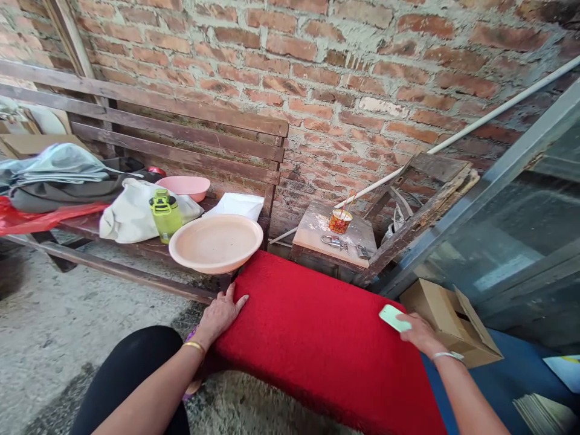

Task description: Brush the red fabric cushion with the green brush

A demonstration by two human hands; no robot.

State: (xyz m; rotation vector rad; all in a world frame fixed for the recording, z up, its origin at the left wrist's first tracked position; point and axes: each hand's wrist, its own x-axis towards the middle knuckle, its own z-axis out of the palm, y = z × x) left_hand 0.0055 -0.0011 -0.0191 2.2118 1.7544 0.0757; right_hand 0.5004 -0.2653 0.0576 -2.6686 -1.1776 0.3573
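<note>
My right hand [417, 332] is closed around one end of a flat, pale green object [395, 318] with rounded corners, whose kind I cannot make out. It is over the right part of a red cloth-covered surface [317, 326]; whether the object touches the cloth is unclear. My left hand [220, 315] rests at the cloth's left edge, fingers spread, holding nothing. Just beyond that hand, a shallow round beige basin [216, 241] sits on the end of a wooden bench [149, 275].
On the bench are a green bottle [165, 217], a white bag [129, 211] and a pink basin [193, 187]. A small table [312, 232] by the brick wall bears a paper cup [339, 222] and padlocks [334, 242]. An open cardboard box [435, 311] stands at the right.
</note>
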